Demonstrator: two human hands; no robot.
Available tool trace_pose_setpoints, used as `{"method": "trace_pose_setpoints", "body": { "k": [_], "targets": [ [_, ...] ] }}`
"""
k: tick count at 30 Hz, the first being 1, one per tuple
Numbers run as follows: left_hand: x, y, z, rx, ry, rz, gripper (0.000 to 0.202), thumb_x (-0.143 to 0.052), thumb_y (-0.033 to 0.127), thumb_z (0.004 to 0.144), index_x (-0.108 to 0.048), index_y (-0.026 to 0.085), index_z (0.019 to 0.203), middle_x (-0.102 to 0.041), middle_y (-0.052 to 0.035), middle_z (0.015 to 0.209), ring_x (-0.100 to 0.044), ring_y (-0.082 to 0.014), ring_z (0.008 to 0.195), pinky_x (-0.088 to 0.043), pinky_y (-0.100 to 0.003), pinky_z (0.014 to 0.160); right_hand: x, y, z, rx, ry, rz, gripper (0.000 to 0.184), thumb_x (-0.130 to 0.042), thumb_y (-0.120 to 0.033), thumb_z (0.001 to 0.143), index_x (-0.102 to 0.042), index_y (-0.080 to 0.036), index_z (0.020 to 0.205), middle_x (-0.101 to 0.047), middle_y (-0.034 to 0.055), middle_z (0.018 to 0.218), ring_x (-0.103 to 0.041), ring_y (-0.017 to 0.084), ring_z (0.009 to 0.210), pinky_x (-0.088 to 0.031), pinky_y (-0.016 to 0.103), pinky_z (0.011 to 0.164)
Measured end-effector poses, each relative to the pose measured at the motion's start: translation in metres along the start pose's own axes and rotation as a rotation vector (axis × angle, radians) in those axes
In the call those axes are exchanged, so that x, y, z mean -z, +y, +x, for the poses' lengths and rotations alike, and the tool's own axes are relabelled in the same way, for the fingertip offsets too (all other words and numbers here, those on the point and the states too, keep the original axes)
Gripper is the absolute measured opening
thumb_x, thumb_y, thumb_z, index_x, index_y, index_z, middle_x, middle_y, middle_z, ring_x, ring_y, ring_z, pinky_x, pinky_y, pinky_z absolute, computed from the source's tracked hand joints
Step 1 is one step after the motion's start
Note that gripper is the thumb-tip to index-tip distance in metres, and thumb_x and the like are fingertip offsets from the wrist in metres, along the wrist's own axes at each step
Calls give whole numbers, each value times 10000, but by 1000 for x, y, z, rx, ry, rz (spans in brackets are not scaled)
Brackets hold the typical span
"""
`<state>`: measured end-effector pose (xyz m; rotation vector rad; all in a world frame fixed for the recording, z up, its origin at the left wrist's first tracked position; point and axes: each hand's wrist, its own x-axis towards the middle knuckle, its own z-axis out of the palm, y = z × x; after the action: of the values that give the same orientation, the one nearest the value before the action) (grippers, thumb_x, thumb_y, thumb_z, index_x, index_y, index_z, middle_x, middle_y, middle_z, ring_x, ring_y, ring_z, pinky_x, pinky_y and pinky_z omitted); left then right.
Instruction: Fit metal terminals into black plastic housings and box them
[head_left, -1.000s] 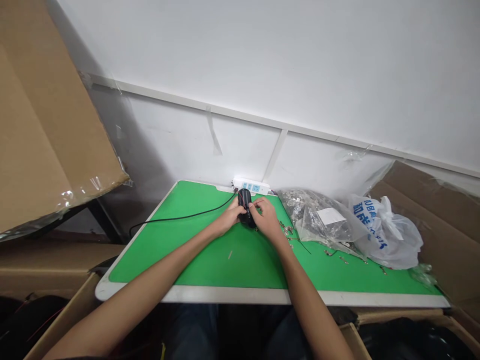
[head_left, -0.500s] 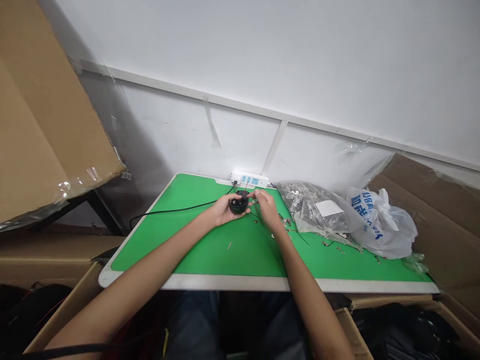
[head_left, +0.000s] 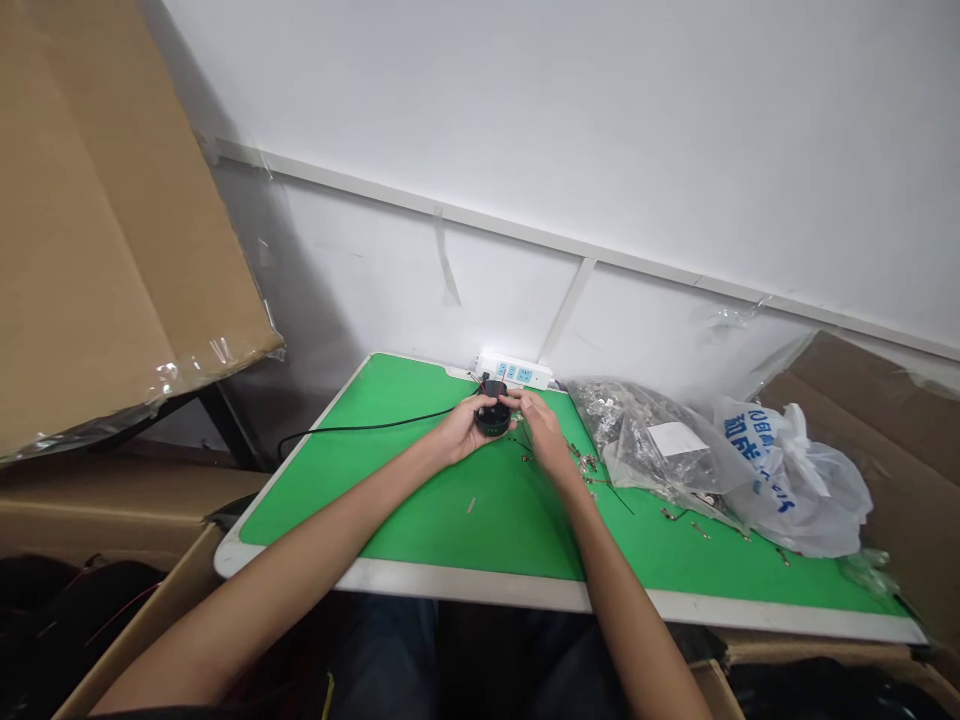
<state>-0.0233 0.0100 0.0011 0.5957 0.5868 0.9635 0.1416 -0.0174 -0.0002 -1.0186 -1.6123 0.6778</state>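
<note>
My left hand [head_left: 459,434] grips a small round black device [head_left: 493,419] near the far edge of the green mat [head_left: 420,500]. My right hand [head_left: 541,430] meets it from the right, fingers pinched at the device's top, where thin wires stick up; what they pinch is too small to name. A black cable [head_left: 360,430] runs from the device leftward off the mat's edge. Both forearms reach in from the bottom of the view.
A white power strip [head_left: 517,372] lies against the wall behind the hands. A clear bag of metal parts [head_left: 645,440] and a white plastic bag [head_left: 787,475] sit at right, with small metal pieces [head_left: 679,515] scattered before them. Cardboard boxes [head_left: 97,250] flank the table.
The black device went from lying on its side to held with its round top up. Both hands stay on it; the view has shifted slightly.
</note>
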Motion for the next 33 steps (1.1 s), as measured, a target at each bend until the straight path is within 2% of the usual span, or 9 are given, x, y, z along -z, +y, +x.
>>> {"method": "trace_pose_setpoints", "body": {
  "k": [3,7,10,15,22,29,33],
  "targets": [
    [-5,-3,-3,-93,33,11,231,-601,105,889,-668,110,1110,-755,-95,871,-725,-192,702,-639,-315,671,-6,1,-2,-131,-7,133,652,-426,-757,969,-814,-257,1124,-636,94,1461,-575,320,1348,-503,491,1075],
    [-8,-6,-5,-129,41,-17,255,-600,94,892,-659,117,1138,-752,-87,908,-708,-168,708,-636,-293,660,-14,2,-6,-228,5,274,656,-446,-772,950,-811,-256,1124,-590,92,1521,-506,326,1441,-528,477,1053],
    [-6,-8,-4,-142,53,-39,246,-604,81,881,-656,124,1117,-750,-82,917,-701,-162,714,-638,-298,675,-20,4,-9,-210,17,243,630,-488,-758,945,-804,-252,1146,-576,84,1539,-465,313,1479,-503,472,1103],
    [-2,-10,-3,-146,81,-50,173,-591,78,888,-648,121,1045,-738,-78,864,-690,-159,675,-628,-285,634,-26,7,-13,-195,12,251,650,-470,-743,967,-784,-230,1213,-515,89,1599,-475,296,1475,-487,454,1133],
    [-2,-11,-2,-145,119,-78,190,-620,67,860,-664,125,1036,-735,-62,870,-693,-155,711,-637,-289,663,-28,7,-14,-132,11,187,613,-451,-718,987,-782,-262,1229,-609,75,1510,-493,286,1465,-444,484,1186],
    [-3,-11,-3,-145,127,-107,155,-596,46,869,-670,121,983,-725,-53,817,-681,-147,688,-620,-267,645,-31,12,-12,-118,41,198,587,-524,-711,956,-802,-253,1194,-621,84,1495,-523,292,1441,-343,501,1264],
    [-2,-10,-3,-149,111,-87,138,-613,51,857,-676,117,960,-725,-56,804,-686,-155,697,-626,-282,670,-33,13,-12,-106,63,204,599,-549,-735,930,-812,-252,1170,-629,83,1487,-535,299,1426,-332,513,1269]
  ]
}}
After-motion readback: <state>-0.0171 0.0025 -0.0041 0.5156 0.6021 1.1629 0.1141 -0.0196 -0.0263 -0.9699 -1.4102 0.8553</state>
